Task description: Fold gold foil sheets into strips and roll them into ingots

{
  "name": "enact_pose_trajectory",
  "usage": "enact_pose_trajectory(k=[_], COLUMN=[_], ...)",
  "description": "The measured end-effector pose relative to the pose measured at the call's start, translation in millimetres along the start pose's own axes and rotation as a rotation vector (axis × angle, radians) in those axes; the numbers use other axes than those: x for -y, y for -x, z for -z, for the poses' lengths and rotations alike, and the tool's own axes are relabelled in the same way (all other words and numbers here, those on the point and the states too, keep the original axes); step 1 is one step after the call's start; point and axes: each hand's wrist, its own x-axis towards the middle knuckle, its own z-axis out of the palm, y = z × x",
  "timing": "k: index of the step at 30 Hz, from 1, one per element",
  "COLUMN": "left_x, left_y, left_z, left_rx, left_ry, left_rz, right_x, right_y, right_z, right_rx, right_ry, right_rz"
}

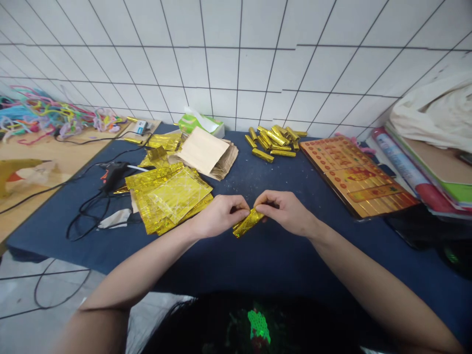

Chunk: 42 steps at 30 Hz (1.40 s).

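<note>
Between my two hands, above the dark blue cloth (236, 265), is a strip of shiny gold foil paper (246, 224), folded or rolled narrow and tilted. My left hand (225, 215) pinches its upper left edge with thumb and fingers. At the upper right end, my right hand (282, 210) grips it the same way. Left of my left hand lies a stack of flat gold foil sheets (179, 194). Farther back, a pile of small gold foil rolls (276, 140) rests near the wall. A stack of brown paper (204, 152) sits behind the foil sheets.
A black glue gun (115, 176) with a looping cable lies at left. Behind the paper stands a green tissue pack (199, 124). An orange-gold printed packet (356, 174) is at right, beside stacked books and a bag. Colourful pipe cleaners (55, 118) heap at far left.
</note>
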Motion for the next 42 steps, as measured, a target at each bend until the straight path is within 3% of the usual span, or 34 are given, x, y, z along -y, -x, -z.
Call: enact_pose_trajectory(k=[7,14,22,26,32,38,42], left_x=[-1.9,-4.8,-4.4,-4.2,0.0,-3.2,-20.1], left_y=[-1.0,-0.1,3.3,4.0,-0.1,-8.5,-17.7], left_z=[-5.5,-14.9,-16.7,-17.8,-18.4,4.9,19.0], left_rx=[-0.125,-0.192,-0.153,-0.112,-0.156,-0.081,0.028], left_ry=[-0.146,-0.156,0.046,0.139,0.105,-0.044,-0.204], left_rz=[-0.072,-0.097,-0.014,0.046,0.045,-0.031,-0.135], right_x=[-3.2,-10.5,-7.2,-8.8,-11.0,-4.0,7.6], right_y=[-3.6,-4.6,0.2,-0.4,-0.3,-1.2,-1.7], right_z=[-4.1,-15.6,-18.7,-19.8,-21.8,-9.1,5.3], right_rx=[-0.050,-0.190,-0.329,-0.356,-0.414,-0.253,-0.066], right_ry=[-0.080,-0.032,0.239,0.255,0.244,0.121,0.227], right_rz=[-0.014,0.017,0.113,0.110,0.103,0.066,0.060])
